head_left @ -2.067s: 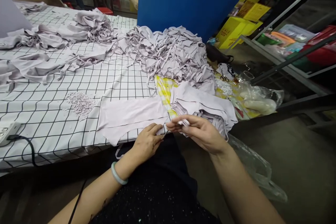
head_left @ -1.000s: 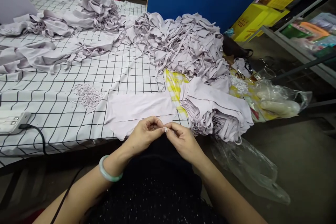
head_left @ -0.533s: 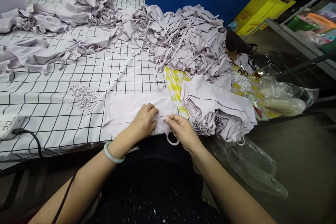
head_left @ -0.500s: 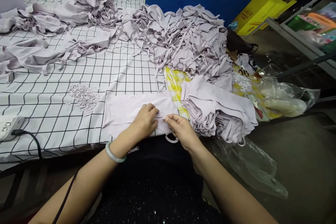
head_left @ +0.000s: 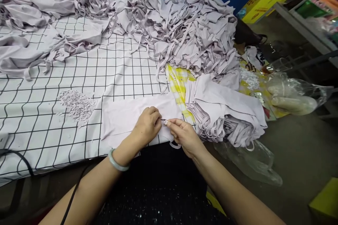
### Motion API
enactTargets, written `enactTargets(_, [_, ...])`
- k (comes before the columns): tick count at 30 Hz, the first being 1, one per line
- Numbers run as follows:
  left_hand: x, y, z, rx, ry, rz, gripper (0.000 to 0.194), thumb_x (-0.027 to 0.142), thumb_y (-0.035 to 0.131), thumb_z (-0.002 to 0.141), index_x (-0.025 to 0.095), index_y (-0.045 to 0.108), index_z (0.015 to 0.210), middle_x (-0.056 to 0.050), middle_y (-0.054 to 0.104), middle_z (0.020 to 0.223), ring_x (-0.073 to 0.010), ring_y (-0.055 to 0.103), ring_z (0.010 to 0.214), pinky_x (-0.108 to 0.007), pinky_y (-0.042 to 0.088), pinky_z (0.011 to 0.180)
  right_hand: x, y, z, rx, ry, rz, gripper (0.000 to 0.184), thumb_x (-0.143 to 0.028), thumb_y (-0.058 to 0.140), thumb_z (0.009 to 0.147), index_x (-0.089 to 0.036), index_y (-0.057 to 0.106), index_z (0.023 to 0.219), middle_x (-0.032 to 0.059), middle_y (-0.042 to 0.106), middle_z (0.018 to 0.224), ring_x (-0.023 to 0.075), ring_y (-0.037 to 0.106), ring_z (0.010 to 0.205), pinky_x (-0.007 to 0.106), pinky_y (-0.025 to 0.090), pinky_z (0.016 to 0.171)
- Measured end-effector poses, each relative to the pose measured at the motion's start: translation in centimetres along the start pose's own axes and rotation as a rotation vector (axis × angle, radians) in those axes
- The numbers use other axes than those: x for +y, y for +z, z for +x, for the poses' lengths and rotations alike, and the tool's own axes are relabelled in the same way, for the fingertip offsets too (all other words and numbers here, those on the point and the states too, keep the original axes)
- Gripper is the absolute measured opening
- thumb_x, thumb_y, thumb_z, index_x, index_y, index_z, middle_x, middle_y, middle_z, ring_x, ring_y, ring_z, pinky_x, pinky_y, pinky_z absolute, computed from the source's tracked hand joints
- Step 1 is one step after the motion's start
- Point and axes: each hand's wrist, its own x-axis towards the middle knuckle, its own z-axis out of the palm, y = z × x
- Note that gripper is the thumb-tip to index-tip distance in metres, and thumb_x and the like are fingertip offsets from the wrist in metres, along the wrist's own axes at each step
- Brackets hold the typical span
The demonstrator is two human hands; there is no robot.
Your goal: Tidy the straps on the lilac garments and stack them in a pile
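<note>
Near the table's front edge, a pale lilac garment piece point(head_left: 124, 114) lies flat under my hands. My left hand point(head_left: 148, 123) is closed in a pinch on its thin strap point(head_left: 163, 120), just above the cloth. Between the thumb and forefinger of my right hand point(head_left: 183, 134) sits a small white strap slider point(head_left: 166, 122), touching the strap. A loop of strap point(head_left: 175, 145) hangs over the edge below my right hand. To the right of that hand is a stack of folded lilac garment pieces point(head_left: 224, 102).
A large heap of lilac garments point(head_left: 190, 35) fills the back of the checked table point(head_left: 126, 74). Small lilac scraps point(head_left: 77, 106) are piled at left. Small white pieces point(head_left: 249, 78) and a plastic bag point(head_left: 294, 95) lie at right. A cable point(head_left: 19, 154) crosses the left edge.
My hands are slightly farther apart, and the white slider and strap now show between them. The view has shifted a little.
</note>
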Motion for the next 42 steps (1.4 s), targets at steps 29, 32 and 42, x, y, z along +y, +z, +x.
enactTargets(29, [1.2,-0.7,1.2,-0.050,-0.273,-0.120,0.017,0.005,0.060,0.077,0.019,0.055,0.068,-0.004,0.066,0.085,-0.0208,0.059,0.085,-0.036,0.049,0.080,0.8,2.5,1.3,0.222,-0.098,0.102,0.019,-0.032,0.068,0.069,-0.021,0.053,0.071,-0.0092,0.051,0.049,0.0063,0.043,0.038,0.016,0.029,0.033])
enactTargets(32, [1.2,-0.5,1.1,-0.044,-0.270,-0.128,0.018,0.005,0.062,0.078,0.019,0.056,0.068,-0.004,0.066,0.084,-0.0205,0.059,0.084,-0.036,0.049,0.080,0.7,2.7,1.6,0.208,-0.114,0.046,0.019,-0.033,0.067,0.069,-0.021,0.053,0.070,-0.0106,0.045,0.044,0.0060,0.038,0.037,0.017,0.025,0.033])
enactTargets(42, [0.4,-2.5,1.3,-0.256,-0.001,0.002,0.024,0.011,0.055,0.087,0.016,0.069,0.106,-0.011,0.069,0.120,-0.0275,0.061,0.111,-0.047,0.050,0.096,0.2,-0.8,-3.4,0.013,-0.098,-0.247,0.031,-0.049,0.062,0.086,-0.020,0.063,0.095,-0.0036,0.059,0.060,0.0130,0.053,0.058,0.026,0.044,0.062])
